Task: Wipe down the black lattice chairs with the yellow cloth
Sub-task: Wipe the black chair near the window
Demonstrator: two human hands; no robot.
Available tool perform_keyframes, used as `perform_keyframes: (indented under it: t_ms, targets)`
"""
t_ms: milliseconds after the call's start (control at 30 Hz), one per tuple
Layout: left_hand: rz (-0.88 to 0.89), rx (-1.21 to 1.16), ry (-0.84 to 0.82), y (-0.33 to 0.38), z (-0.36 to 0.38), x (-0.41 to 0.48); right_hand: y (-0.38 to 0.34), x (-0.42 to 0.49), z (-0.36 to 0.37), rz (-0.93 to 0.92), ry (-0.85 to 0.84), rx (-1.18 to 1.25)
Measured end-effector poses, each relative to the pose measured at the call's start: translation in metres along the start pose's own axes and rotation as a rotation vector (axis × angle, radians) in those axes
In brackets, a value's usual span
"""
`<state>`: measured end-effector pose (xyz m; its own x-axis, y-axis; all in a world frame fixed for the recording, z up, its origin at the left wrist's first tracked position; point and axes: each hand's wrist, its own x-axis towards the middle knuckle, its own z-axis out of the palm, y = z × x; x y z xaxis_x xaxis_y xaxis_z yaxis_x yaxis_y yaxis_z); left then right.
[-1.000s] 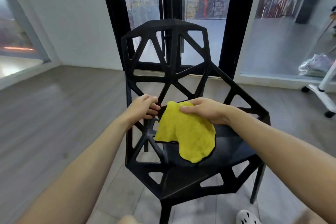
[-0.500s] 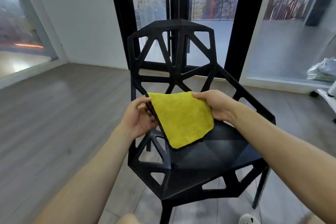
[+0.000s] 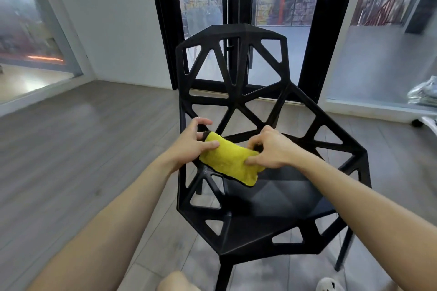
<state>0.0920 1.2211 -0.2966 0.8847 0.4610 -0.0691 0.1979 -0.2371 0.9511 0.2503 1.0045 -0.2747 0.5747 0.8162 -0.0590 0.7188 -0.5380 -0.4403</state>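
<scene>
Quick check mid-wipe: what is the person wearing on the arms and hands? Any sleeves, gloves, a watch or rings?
Nothing worn shows. The left hand and right hand are bare: no gloves, and no rings that I can see. The left forearm and right forearm are bare right to the frame edge, with no sleeves, watch, bands or markings in view.

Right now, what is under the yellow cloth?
The left hand and right hand hold the yellow cloth over the black chair; its seat and lattice bars show below. The part right beneath the cloth is covered, so any touching cannot be told.
</scene>
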Motion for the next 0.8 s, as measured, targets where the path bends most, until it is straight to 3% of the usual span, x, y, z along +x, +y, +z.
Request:
perform_keyframes:
  t_ms: [167, 267, 300, 367, 433, 567, 667, 733, 800]
  targets:
    - [0.029, 0.018, -0.013, 0.012, -0.010, 0.000, -0.015, 0.009, 0.052, 0.046, -0.105, 0.531]
    - [0.032, 0.163, -0.058, 0.015, -0.015, -0.005, -0.027, 0.015, 0.079, 0.038, -0.024, 0.639]
    - [0.072, 0.240, 0.049, 0.016, -0.017, -0.003, -0.029, 0.019, 0.084, 0.058, 0.008, 0.655]
    - [0.151, 0.430, 0.464, 0.009, -0.025, 0.010, -0.025, 0.025, 0.087, 0.170, 0.039, 0.753]
    - [0.064, 0.567, 0.725, -0.003, -0.031, 0.016, -0.010, 0.035, 0.088, 0.299, 0.037, 0.823]
    - [-0.078, 0.320, 0.643, -0.045, -0.011, 0.017, 0.004, 0.076, 0.067, 0.374, 0.201, 0.689]
    - [-0.047, 0.310, 0.694, -0.056, -0.009, 0.021, -0.036, 0.132, 0.035, 0.204, 0.435, 0.531]
    - [-0.045, 0.351, 0.696, -0.059, -0.012, 0.023, -0.079, 0.168, 0.030, -0.067, 0.562, 0.382]
    - [-0.039, 0.362, 0.697, -0.059, -0.012, 0.022, -0.110, 0.191, 0.055, -0.323, 0.574, 0.199]
